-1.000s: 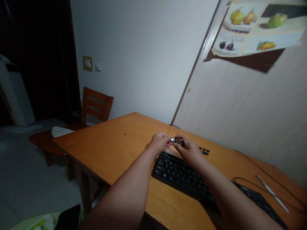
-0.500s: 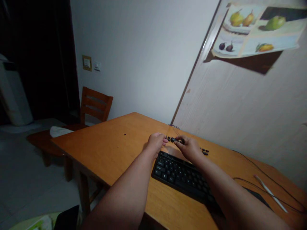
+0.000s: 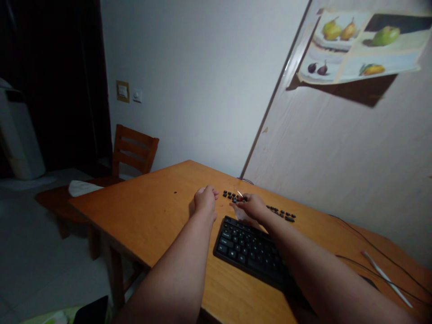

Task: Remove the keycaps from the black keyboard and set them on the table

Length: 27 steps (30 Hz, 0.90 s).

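Observation:
My left hand [image 3: 205,200] is above the wooden table, left of the rows of keycaps, with its fingers curled together. Whatever it may hold is hidden. My right hand [image 3: 252,206] pinches a small tool with a thin shiny wire [image 3: 240,194] and a reddish spot; its exact kind is too small to make out. Small black keycaps [image 3: 229,195] lie in rows on the table, partly covered by my right hand. In front of both hands lies a black keyboard [image 3: 248,249], its right part hidden under my right forearm. A pale patch shows below my right hand.
One tiny dark piece [image 3: 175,192] lies on the left of the table [image 3: 151,211]. To the right are black cables [image 3: 362,240] and a thin white stick [image 3: 388,279]. A wooden chair [image 3: 135,150] stands beyond the left edge; the wall runs behind the table.
My left hand has drawn away to the left from the keycaps, its fingers now curled. My right hand has shifted slightly left, and more keycap rows show.

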Tool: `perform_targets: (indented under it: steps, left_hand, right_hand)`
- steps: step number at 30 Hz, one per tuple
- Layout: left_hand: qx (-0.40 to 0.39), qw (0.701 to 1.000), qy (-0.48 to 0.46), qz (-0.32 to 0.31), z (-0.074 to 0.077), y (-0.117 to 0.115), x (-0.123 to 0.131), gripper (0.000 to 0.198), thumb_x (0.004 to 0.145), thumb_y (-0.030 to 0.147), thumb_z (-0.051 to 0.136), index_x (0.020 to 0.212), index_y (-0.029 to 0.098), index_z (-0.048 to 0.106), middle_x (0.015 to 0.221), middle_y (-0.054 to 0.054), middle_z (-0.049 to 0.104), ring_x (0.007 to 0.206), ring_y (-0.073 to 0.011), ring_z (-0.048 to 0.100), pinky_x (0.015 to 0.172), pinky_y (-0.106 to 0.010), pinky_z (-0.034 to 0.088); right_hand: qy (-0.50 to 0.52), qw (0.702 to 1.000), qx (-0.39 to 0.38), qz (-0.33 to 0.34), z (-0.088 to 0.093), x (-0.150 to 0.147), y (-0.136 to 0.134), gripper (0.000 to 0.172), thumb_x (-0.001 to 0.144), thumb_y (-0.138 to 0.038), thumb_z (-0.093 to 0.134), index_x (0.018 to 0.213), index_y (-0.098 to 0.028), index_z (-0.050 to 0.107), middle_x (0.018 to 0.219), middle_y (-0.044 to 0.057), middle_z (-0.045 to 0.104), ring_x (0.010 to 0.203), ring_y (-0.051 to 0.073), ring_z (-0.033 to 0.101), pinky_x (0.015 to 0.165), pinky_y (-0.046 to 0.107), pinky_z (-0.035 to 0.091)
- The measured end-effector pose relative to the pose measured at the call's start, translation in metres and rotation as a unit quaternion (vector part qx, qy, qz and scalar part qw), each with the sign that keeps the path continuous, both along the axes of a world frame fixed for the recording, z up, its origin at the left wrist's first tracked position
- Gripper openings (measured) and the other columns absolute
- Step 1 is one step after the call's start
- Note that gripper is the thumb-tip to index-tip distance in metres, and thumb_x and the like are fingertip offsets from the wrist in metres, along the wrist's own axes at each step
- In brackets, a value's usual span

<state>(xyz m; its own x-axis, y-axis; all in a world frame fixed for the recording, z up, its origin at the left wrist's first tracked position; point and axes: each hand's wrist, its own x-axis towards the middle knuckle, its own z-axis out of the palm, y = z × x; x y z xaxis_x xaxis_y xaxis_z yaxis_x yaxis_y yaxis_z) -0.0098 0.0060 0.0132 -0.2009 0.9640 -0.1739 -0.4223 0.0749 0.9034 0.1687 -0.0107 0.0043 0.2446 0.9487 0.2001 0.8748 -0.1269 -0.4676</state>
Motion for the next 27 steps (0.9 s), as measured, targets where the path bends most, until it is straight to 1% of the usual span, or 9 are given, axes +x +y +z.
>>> perform_targets:
  steps: [4, 7, 13, 18, 22, 27]
  left_hand:
    - [-0.016, 1.000, -0.012, 0.008, 0.001, 0.001, -0.002, 0.012, 0.070, 0.025, 0.056, 0.075, 0.016, 0.062, 0.075, -0.006, 0.069, 0.060, -0.0107, 0.058, 0.048, -0.018, 0.035]
    - [-0.024, 0.999, -0.026, 0.007, 0.003, 0.002, -0.001, 0.012, 0.069, 0.024, 0.055, 0.076, 0.016, 0.062, 0.074, -0.006, 0.069, 0.060, -0.0113, 0.059, 0.049, -0.019, 0.036]
    - [-0.021, 0.999, -0.031, 0.007, 0.003, 0.002, -0.001, 0.011, 0.069, 0.023, 0.056, 0.074, 0.015, 0.062, 0.071, -0.006, 0.067, 0.057, -0.0103, 0.057, 0.051, -0.020, 0.038]
    - [-0.016, 0.999, -0.032, 0.011, 0.004, 0.001, 0.000, 0.012, 0.068, 0.024, 0.058, 0.073, 0.014, 0.062, 0.068, -0.006, 0.067, 0.053, -0.0098, 0.055, 0.053, -0.021, 0.039]
    - [-0.011, 1.000, -0.027, 0.011, 0.002, 0.001, 0.000, 0.013, 0.068, 0.026, 0.059, 0.073, 0.014, 0.063, 0.068, -0.006, 0.067, 0.055, -0.0107, 0.057, 0.054, -0.021, 0.040]
    - [-0.005, 1.000, -0.027, 0.005, 0.001, 0.002, 0.000, 0.014, 0.069, 0.026, 0.058, 0.073, 0.014, 0.063, 0.072, -0.007, 0.069, 0.059, -0.0112, 0.059, 0.055, -0.021, 0.041]
  right_hand:
    - [0.003, 1.000, -0.016, 0.005, -0.004, -0.011, 0.017, 0.015, 0.071, -0.026, 0.070, 0.085, -0.020, 0.071, 0.063, -0.001, 0.064, 0.053, 0.012, 0.053, 0.051, 0.022, 0.033]
    - [0.006, 1.000, -0.026, 0.008, -0.009, -0.016, 0.027, 0.015, 0.072, -0.027, 0.070, 0.085, -0.020, 0.070, 0.062, -0.001, 0.063, 0.053, 0.012, 0.053, 0.051, 0.022, 0.034]
    - [-0.007, 1.000, -0.027, 0.012, -0.015, -0.020, 0.043, 0.012, 0.070, -0.025, 0.072, 0.080, -0.018, 0.069, 0.068, 0.001, 0.065, 0.060, 0.013, 0.056, 0.054, 0.022, 0.034]
    - [-0.011, 0.999, -0.029, 0.019, -0.017, -0.022, 0.048, 0.012, 0.071, -0.027, 0.072, 0.081, -0.019, 0.070, 0.069, 0.001, 0.066, 0.061, 0.013, 0.057, 0.055, 0.022, 0.036]
    - [-0.011, 0.999, -0.029, 0.022, -0.019, -0.022, 0.048, 0.012, 0.072, -0.028, 0.071, 0.081, -0.019, 0.071, 0.070, 0.001, 0.068, 0.062, 0.013, 0.058, 0.055, 0.022, 0.036]
    - [-0.007, 0.999, -0.033, 0.024, -0.018, -0.023, 0.046, 0.014, 0.072, -0.028, 0.071, 0.084, -0.020, 0.072, 0.072, 0.001, 0.069, 0.065, 0.013, 0.060, 0.055, 0.021, 0.037]
